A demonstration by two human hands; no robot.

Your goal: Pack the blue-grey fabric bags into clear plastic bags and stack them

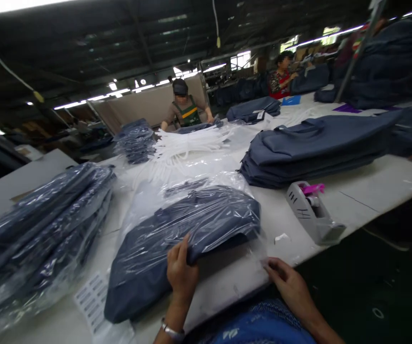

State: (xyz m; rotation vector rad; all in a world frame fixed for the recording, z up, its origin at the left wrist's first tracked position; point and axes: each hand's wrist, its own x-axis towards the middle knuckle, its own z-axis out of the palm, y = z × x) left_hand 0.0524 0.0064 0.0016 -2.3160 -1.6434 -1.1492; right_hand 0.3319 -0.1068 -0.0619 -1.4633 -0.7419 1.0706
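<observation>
A dark blue fabric bag (137, 267) lies flat on the white table in front of me. Most of it is inside a clear plastic bag (223, 210), while its left end is bare. My left hand (182, 270) grips the near edge of the fabric bag, thumb and fingers closed around it. To the right, my right hand (286, 279) pinches the near right corner of the clear plastic between thumb and finger. A sheet of printed labels (96, 301) rests by the bag's left end, partly under it.
Plastic-wrapped bags (48, 220) are piled at left. Unwrapped blue bags (299, 148) are stacked at right, behind a tape dispenser (313, 215) near the table edge. White strips (187, 141) lie mid-table. A co-worker (189, 112) stands across; another person (280, 79) is farther right.
</observation>
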